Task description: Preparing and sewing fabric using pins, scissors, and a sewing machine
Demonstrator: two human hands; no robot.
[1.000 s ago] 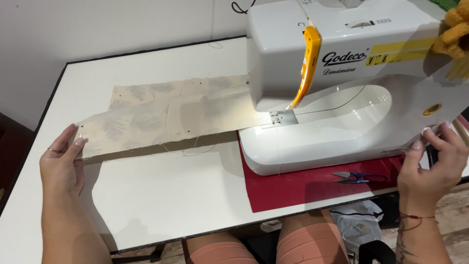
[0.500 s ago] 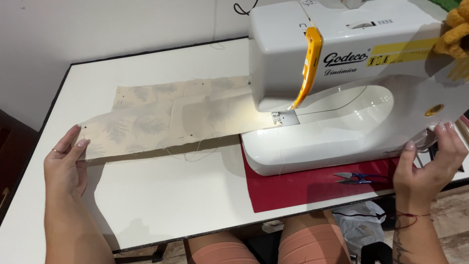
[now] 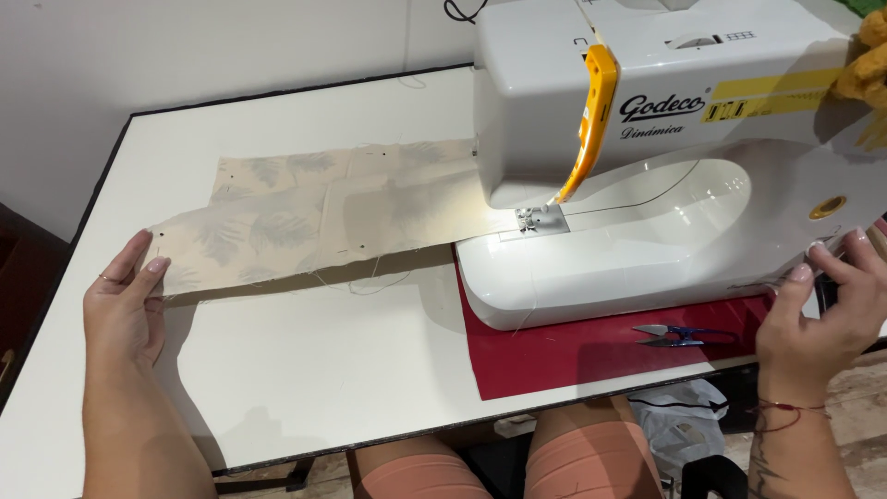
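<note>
Here, left hand (image 3: 125, 310) lies flat – fingertips on fabric (image 3: 305, 217) end; right hand (image 3: 827, 310) grips sewing machine (image 3: 665, 176).

left hand (image 3: 125, 300): flat, fingers together (palm down) | right hand (image 3: 822, 310): fingers curled, raised

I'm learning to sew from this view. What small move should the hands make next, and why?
Probably turn the handwheel a little with the right hand, which rests at the sewing machine end. The left hand already steadies the beige fabric, whose far end lies under the presser foot.
</note>
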